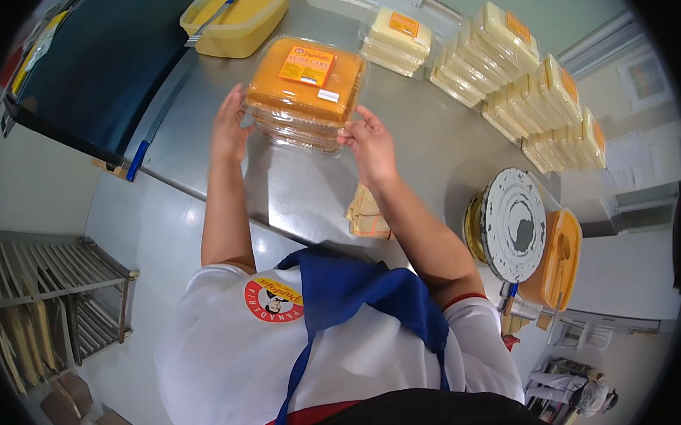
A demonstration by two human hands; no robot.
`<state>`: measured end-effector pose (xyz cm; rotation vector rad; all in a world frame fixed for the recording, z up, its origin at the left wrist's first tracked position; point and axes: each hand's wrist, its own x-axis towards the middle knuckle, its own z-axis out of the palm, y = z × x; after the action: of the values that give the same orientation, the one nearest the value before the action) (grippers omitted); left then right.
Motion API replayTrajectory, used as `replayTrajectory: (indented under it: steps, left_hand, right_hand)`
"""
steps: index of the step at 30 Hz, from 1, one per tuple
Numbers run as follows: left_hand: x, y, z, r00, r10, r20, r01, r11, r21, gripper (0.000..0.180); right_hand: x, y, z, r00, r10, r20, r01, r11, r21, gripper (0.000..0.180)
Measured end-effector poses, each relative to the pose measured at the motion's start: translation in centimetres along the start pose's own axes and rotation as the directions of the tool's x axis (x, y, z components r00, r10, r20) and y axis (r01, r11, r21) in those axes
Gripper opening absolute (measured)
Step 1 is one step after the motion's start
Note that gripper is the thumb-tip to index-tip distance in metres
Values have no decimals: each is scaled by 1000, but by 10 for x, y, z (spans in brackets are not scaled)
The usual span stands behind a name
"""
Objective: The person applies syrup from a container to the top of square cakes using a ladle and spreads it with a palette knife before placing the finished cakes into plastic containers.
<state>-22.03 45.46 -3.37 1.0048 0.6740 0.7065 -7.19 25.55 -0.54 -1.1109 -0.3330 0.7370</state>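
Note:
On the metal table stands a short stack of clear plastic clamshell boxes; the top cake box [305, 87] holds an orange cake under an orange label and a small white sticker. My left hand [230, 126] cups its left side, fingers along the edge and thumb near the front corner. At the front right corner, my right hand [369, 146] pinches the clear plastic rim between thumb and fingers. How many boxes lie beneath is hard to make out. A folded tan cloth [366, 215] lies by my right forearm.
A yellow tub [247, 19] with a spatula stands at the back left, beside a dark panel [95, 53] and a blue-handled knife [137, 160]. Stacked pale cake boxes [483, 54] line the back right. Nearer are a worn round turntable [513, 221] and an orange tub [560, 259].

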Motion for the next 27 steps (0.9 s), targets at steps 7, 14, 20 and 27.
replayTrajectory:
  steps: [7,14,20,27]
  left_hand:
    - [-54,-130,22,955,-118,-270,52,969,-242,19]
    - [-33,-128,59,954,-288,-85,254,925,-283,14]
    - [5,-128,66,957,-207,-202,136,937,-321,10]
    - [44,-116,57,929,-358,-95,319,904,-284,17]
  right_hand:
    - [0,1,8,1000,19,14,-20,998,56,41]
    - [4,-5,2,996,49,69,-50,999,8,45]
    - [12,-12,-6,996,64,59,-65,998,14,53]
    - [-60,13,-68,969,196,148,-167,968,-187,42]
